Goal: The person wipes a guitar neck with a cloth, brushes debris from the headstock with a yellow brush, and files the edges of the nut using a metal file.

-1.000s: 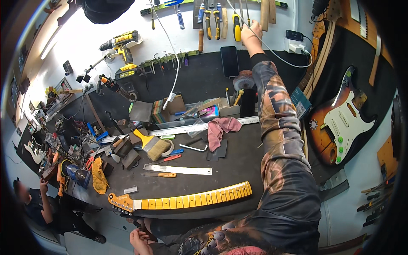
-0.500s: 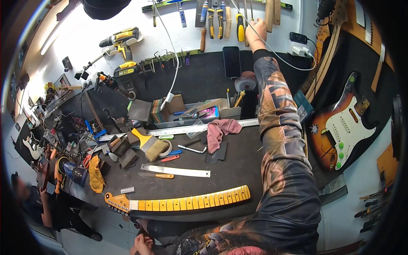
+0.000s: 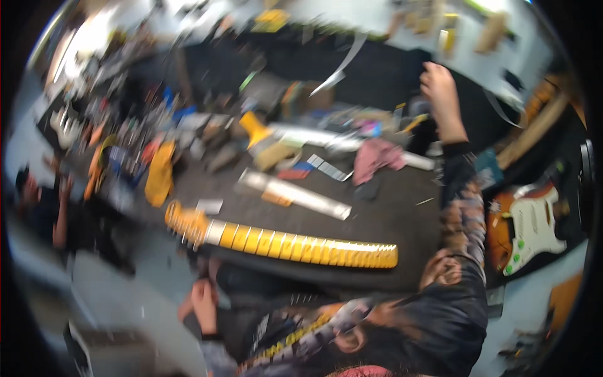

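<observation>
A guitar neck [image 3: 301,245] with a yellow fretted board lies along the near edge of the dark bench, its headstock [image 3: 187,223] at the left. My right hand [image 3: 441,94] is raised over the bench's far right part, arm stretched out. Its fingers look curled together; whatever they hold, if anything, is lost in blur. Below the headstock, off the bench's near edge, is my left hand [image 3: 202,305], bent at the fingers and smeared by motion. Near the middle lie a metal ruler [image 3: 301,196] and a wide brush [image 3: 267,141] with a yellow handle.
A pink cloth [image 3: 377,160] lies right of the brush. A sunburst guitar body [image 3: 524,229] is at the far right. Clutter and a yellow glove [image 3: 161,174] crowd the left side. A hanging cable [image 3: 345,63] dangles over the back. Another person [image 3: 50,207] is at the far left.
My right hand has come away from the tools on the wall and back toward the bench. The view has shifted and blurred; my left hand now appears higher, below the headstock.
</observation>
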{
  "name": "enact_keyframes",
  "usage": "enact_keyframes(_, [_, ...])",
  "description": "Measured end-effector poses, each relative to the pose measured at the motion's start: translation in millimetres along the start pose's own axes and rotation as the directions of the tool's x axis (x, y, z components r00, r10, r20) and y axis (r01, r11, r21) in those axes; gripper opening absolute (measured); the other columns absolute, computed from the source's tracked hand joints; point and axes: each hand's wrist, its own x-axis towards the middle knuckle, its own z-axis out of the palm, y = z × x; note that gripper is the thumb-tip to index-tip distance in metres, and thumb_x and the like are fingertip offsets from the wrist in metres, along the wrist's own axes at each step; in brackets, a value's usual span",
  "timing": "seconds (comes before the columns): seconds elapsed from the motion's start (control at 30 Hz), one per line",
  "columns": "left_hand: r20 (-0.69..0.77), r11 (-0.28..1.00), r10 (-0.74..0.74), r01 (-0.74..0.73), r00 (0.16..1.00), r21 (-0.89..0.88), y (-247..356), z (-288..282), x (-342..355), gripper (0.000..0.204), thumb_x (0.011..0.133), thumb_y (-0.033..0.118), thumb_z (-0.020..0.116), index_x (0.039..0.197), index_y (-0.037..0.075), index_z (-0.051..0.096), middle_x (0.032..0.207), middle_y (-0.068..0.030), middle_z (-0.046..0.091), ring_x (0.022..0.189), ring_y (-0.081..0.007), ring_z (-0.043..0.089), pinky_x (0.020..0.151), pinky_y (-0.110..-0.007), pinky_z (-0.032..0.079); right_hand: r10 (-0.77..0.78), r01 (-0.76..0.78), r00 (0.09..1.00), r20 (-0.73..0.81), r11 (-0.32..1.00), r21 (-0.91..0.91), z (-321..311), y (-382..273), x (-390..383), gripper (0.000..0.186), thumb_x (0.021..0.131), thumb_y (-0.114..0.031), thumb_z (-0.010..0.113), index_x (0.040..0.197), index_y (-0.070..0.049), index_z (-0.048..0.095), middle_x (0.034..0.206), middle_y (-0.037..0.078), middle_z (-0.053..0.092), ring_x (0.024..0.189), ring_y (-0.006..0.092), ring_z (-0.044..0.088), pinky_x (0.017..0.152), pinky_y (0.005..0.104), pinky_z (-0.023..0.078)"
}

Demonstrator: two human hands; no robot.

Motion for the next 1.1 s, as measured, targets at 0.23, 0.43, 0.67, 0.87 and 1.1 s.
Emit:
enact_keyframes(0.23, [0.297, 0.952, 0.279, -0.304, 0.913, 0.039, 161, 88, -20, 0.018, 0.112, 0.003, 0.066, 0.125, -0.004, 0.076, 0.108, -0.0105, 0.078, 0.100, -0.0179, 0.076, 0.090, -0.031, 0.060, 0.402, -0.347, 0.770, 0.494, 0.915, -0.204, 145, -36, -315, 0.032, 0.125, -0.037, 0.047, 0.115, -0.010, 0.060, 0.085, -0.003, 0.051, 0.072, 0.0056, 0.044, 0.066, 0.0252, 0.039])
enact_keyframes(0.43, [0.377, 0.912, 0.219, -0.052, 0.900, -0.407, 186, 119, -44, 0.028, 0.118, 0.009, 0.059, 0.140, -0.005, 0.069, 0.131, -0.0112, 0.073, 0.123, -0.0191, 0.070, 0.109, -0.032, 0.053, 0.480, -0.352, 0.321, 0.817, 0.861, -0.368, 257, -51, -418, 0.033, 0.121, -0.022, 0.053, 0.142, 0.001, 0.042, 0.120, 0.037, 0.070, 0.105, 0.0533, 0.072, 0.083, 0.0559, 0.056])
enact_keyframes(0.67, [0.196, 0.949, 0.108, -0.043, 0.975, -0.311, 158, 51, -27, 0.025, 0.123, 0.017, 0.054, 0.127, -0.002, 0.069, 0.102, -0.0082, 0.073, 0.093, -0.0144, 0.067, 0.089, -0.030, 0.054, 0.260, 0.228, 0.464, 0.847, 0.889, -0.398, 305, -33, -405, 0.022, 0.103, -0.021, 0.079, 0.093, -0.005, 0.069, 0.085, 0.014, 0.067, 0.078, 0.0377, 0.071, 0.067, 0.0476, 0.055])
enact_keyframes(0.87, [0.318, 0.971, 0.012, 0.066, 0.948, -0.232, 164, 26, 11, 0.035, 0.121, 0.016, 0.058, 0.148, -0.005, 0.068, 0.081, 0.0001, 0.064, 0.071, -0.0051, 0.055, 0.064, -0.023, 0.042, -0.019, 0.483, 0.629, 0.777, 0.793, -0.372, 348, 4, -376, 0.032, 0.092, -0.008, 0.084, 0.122, -0.011, 0.075, 0.112, 0.010, 0.068, 0.103, 0.0323, 0.069, 0.085, 0.0460, 0.054])
enact_keyframes(1.1, [0.403, 0.902, -0.009, 0.181, 0.915, -0.391, 165, 36, 68, 0.046, 0.120, 0.014, 0.057, 0.162, -0.004, 0.052, 0.070, 0.0046, 0.054, 0.058, -0.0026, 0.045, 0.054, -0.021, 0.031, 0.129, 0.546, 0.477, 0.869, 0.732, -0.408, 348, 18, -370, 0.058, 0.086, -0.005, 0.082, 0.143, -0.016, 0.074, 0.131, 0.010, 0.067, 0.116, 0.0309, 0.067, 0.095, 0.0446, 0.053])
